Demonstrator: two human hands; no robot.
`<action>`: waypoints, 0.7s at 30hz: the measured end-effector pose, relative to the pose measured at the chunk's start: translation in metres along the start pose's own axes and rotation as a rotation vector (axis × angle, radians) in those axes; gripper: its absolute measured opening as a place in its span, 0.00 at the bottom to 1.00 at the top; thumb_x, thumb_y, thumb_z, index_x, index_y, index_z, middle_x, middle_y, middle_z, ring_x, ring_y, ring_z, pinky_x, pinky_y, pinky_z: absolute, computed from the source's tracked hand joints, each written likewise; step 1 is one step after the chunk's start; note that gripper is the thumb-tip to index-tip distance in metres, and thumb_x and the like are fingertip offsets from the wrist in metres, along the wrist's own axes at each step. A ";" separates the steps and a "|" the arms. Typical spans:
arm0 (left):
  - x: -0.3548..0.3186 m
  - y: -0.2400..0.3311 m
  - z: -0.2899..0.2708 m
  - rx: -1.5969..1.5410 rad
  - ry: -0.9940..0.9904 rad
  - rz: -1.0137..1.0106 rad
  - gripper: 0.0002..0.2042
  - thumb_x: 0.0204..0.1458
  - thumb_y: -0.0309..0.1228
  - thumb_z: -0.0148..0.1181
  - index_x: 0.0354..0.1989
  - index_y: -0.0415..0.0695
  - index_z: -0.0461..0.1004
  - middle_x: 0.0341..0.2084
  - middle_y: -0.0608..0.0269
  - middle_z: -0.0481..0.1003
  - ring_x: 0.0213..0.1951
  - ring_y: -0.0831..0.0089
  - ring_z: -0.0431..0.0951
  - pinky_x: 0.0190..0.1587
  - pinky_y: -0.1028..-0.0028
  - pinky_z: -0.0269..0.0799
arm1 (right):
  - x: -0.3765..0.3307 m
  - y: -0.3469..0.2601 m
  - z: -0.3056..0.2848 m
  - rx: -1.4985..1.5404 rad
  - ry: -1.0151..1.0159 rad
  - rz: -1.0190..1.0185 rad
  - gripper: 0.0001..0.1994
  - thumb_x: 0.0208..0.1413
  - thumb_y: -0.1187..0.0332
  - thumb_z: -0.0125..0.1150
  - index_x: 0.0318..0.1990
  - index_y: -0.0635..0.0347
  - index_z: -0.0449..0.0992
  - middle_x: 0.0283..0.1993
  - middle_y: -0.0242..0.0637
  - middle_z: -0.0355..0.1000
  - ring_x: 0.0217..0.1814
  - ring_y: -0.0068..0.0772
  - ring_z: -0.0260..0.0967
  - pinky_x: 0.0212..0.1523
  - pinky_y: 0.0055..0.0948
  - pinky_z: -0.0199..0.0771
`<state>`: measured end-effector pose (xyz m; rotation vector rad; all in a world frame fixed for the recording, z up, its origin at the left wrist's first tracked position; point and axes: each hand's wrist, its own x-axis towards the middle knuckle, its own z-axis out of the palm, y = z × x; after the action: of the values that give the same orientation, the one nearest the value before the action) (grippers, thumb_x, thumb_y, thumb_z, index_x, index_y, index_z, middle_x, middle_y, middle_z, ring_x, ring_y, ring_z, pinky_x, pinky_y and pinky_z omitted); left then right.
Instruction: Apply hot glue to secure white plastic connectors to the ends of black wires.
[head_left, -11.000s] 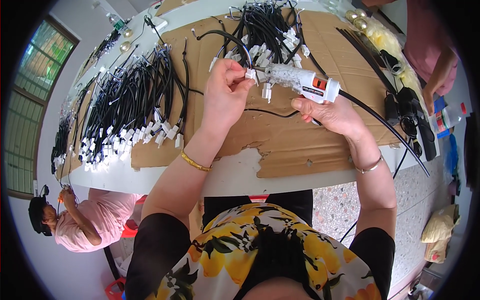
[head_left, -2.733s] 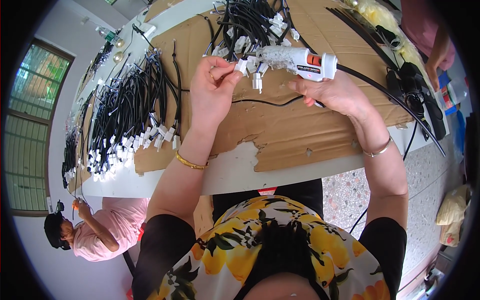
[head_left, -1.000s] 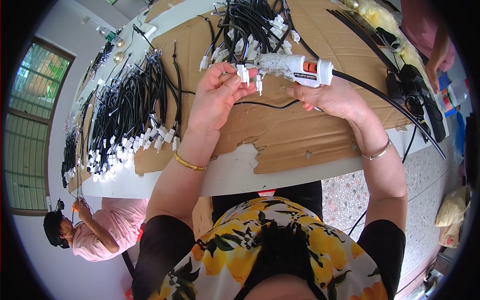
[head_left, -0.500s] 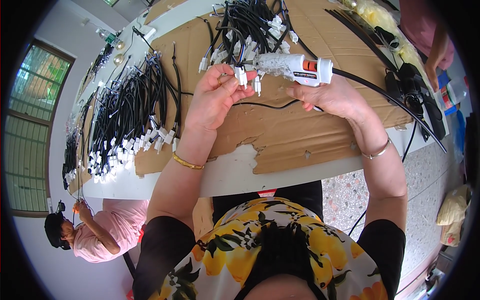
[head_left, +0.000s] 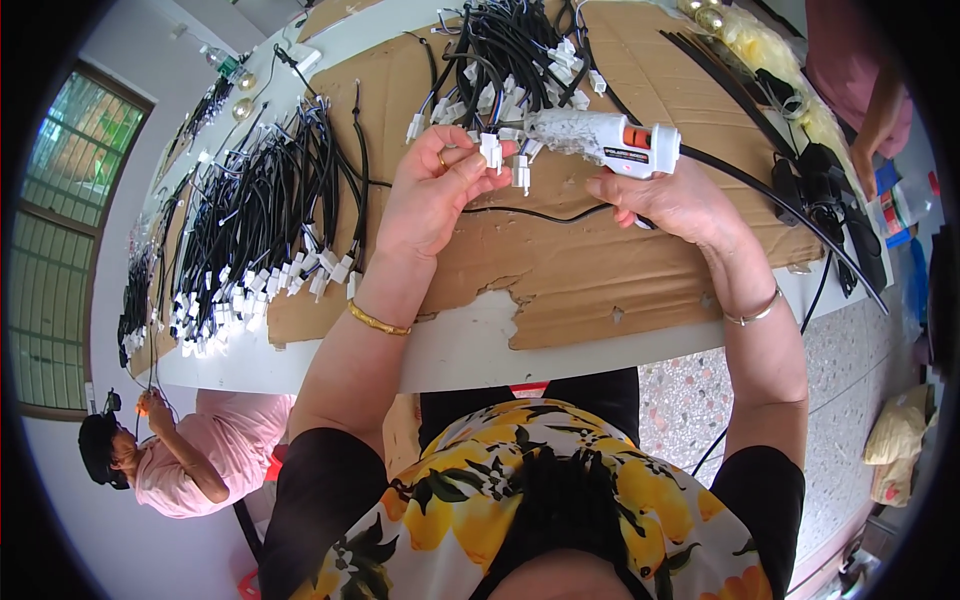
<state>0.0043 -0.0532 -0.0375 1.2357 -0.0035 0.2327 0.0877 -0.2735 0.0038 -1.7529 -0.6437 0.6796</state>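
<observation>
Right now: two hands are up over the cardboard sheet, working at the small white plugs on the ends of black leads.
Left hand: the left hand is closed, fingertips pinching a white connector, with a second one hanging just beside it on the right.
Right hand: the right hand is wrapped round the grip of a white glue gun, whose nozzle points left, close to the pinched plug; I cannot tell whether it touches.
Where the work sits: held in the air between the hands, above the far middle of the sheet, just near of a tangled heap of leads.
Burn risk: the fingertips look very near the nozzle, so a small slip could probably bring glue or hot metal onto skin.
Stray glue: the dangling second plug might swing into the nozzle and pick up a blob.
Snag risk: the gun's black cord trails off right across the table, and a tug there could jerk the aim.
Mix-up: the laid-out bundle to the left lies well apart, so likely safe.
</observation>
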 end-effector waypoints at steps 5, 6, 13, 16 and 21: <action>0.000 -0.001 -0.005 0.030 -0.018 0.016 0.05 0.52 0.20 0.46 0.36 0.43 0.62 0.40 0.46 0.70 0.36 0.68 0.74 0.42 0.71 0.71 | 0.000 -0.001 0.002 0.029 0.016 0.001 0.08 0.44 0.72 0.62 0.30 0.63 0.69 0.22 0.28 0.66 0.19 0.16 0.62 0.21 0.16 0.64; 0.000 -0.001 -0.004 0.024 -0.015 0.021 0.05 0.52 0.20 0.46 0.36 0.43 0.62 0.40 0.46 0.70 0.36 0.68 0.74 0.42 0.71 0.71 | -0.001 0.000 0.003 0.031 0.039 0.017 0.07 0.44 0.72 0.62 0.28 0.63 0.70 0.21 0.29 0.67 0.19 0.16 0.63 0.21 0.17 0.65; 0.003 0.001 -0.001 0.084 0.052 -0.020 0.05 0.52 0.20 0.44 0.35 0.42 0.60 0.36 0.50 0.72 0.31 0.69 0.75 0.36 0.73 0.73 | 0.004 -0.002 0.005 0.025 0.064 0.033 0.07 0.43 0.71 0.63 0.26 0.63 0.71 0.21 0.29 0.67 0.20 0.17 0.63 0.21 0.18 0.66; 0.005 0.002 0.001 0.075 0.060 -0.031 0.05 0.52 0.20 0.45 0.35 0.42 0.60 0.36 0.50 0.72 0.30 0.69 0.75 0.35 0.73 0.74 | 0.004 -0.005 0.004 0.016 0.051 0.006 0.07 0.43 0.72 0.62 0.26 0.63 0.71 0.21 0.28 0.67 0.20 0.16 0.62 0.20 0.18 0.65; -0.002 0.006 0.002 0.051 0.069 0.010 0.05 0.51 0.20 0.46 0.34 0.43 0.60 0.36 0.50 0.73 0.29 0.69 0.76 0.34 0.73 0.74 | -0.001 -0.003 0.003 -0.049 0.012 -0.033 0.08 0.46 0.67 0.60 0.29 0.61 0.70 0.20 0.25 0.65 0.19 0.14 0.58 0.20 0.17 0.59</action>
<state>0.0010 -0.0532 -0.0316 1.2783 0.0569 0.2856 0.0849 -0.2715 0.0059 -1.7863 -0.6841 0.6348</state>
